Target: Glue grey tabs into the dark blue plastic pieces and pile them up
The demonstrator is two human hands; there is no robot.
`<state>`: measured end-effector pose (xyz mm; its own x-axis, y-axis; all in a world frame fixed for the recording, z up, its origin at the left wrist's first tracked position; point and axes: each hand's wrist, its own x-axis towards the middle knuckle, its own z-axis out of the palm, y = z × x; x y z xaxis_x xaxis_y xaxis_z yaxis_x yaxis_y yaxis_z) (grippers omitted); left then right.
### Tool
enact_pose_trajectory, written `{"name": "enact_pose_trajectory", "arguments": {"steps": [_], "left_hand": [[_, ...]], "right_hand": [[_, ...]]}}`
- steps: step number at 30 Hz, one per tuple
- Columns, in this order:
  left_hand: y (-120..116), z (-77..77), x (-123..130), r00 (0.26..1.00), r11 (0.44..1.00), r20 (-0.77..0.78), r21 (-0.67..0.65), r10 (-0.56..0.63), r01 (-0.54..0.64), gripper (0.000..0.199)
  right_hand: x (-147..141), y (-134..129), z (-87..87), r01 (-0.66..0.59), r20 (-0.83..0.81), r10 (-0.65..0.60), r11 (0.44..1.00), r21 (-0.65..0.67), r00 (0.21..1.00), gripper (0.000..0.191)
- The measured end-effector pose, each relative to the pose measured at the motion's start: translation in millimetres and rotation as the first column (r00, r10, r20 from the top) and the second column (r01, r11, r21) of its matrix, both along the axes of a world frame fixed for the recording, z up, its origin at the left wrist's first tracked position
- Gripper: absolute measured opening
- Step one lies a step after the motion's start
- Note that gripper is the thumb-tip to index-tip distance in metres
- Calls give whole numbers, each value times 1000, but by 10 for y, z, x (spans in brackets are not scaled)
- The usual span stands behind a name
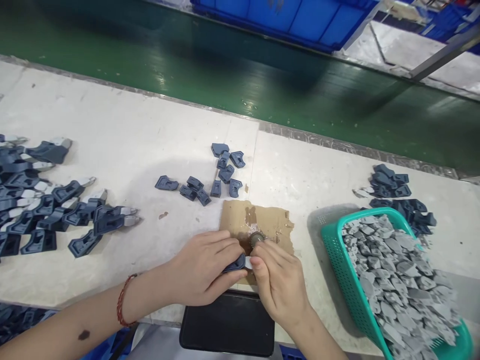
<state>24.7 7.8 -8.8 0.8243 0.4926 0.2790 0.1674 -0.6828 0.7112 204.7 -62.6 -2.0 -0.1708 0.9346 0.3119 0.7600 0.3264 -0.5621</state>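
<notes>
My left hand is closed around a dark blue plastic part, above the near edge of a brown cardboard piece. My right hand pinches a light grey piece that meets the right end of the blue part. Just beyond my right fingertips, a small round metal object stands on the cardboard; its lower portion is hidden by the fingers. Several loose blue parts lie on the white table beyond the cardboard.
A green basket of grey pieces stands at right, with blue parts behind it. Joined blue and grey parts are heaped at left. A black tablet-like object lies at the near edge. Beyond the table runs a green surface.
</notes>
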Motion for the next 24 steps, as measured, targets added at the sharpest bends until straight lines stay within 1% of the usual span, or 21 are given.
{"name": "enact_pose_trajectory", "arguments": {"steps": [4, 8, 12, 14, 15, 16, 17, 18, 19, 20, 21, 23, 24], "left_hand": [[11, 1, -19, 1000, 1000, -19, -7, 0, 0, 37], [17, 17, -34, 999, 999, 4, -11, -45, 45, 38], [-5, 42, -21, 998, 999, 36, 22, -43, 42, 37], [2, 67, -24, 998, 999, 60, 44, -34, 31, 33], [16, 84, -34, 998, 999, 63, 49, -21, 18, 29], [39, 105, -50, 999, 999, 54, 47, 1, -4, 25], [69, 130, -73, 999, 998, 32, 43, 36, -37, 22], [104, 157, -101, 997, 996, 1, 39, 81, -81, 19], [141, 187, -132, 991, 991, -29, 37, 127, -126, 19], [177, 218, -165, 984, 985, -50, 39, 171, -169, 19], [208, 249, -200, 976, 977, -61, 39, 211, -209, 19], [247, 309, -266, 961, 963, -60, 12, 271, -270, 19], [254, 337, -297, 955, 956, -54, -19, 293, -294, 19]], "right_hand": [[-20, -12, 21, 20, 61, -19, 1000, -10, 998, 45], [-22, -17, 88, -5, 66, 7, 999, -41, 998, 45], [17, -15, 227, -70, 26, 74, 988, -135, 997, 43], [113, -37, 321, -75, -31, 70, 978, -196, 997, 42], [194, -59, 367, -34, -49, 24, 977, -210, 998, 41], [300, -90, 410, 43, -51, -54, 978, -205, 997, 38], [428, -128, 446, 170, -16, -176, 969, -179, 984, 34], [573, -172, 471, 328, 54, -324, 936, -124, 945, 29], [729, -220, 484, 444, 145, -431, 893, -69, 890, 25], [885, -268, 484, 544, 238, -518, 838, -52, 822, 22], [1031, -313, 471, 602, 300, -566, 798, -33, 768, 20], [1258, -381, 419, 633, 377, -561, 768, -93, 737, 14], [1329, -400, 388, 630, 395, -548, 769, -107, 737, 13]]}}
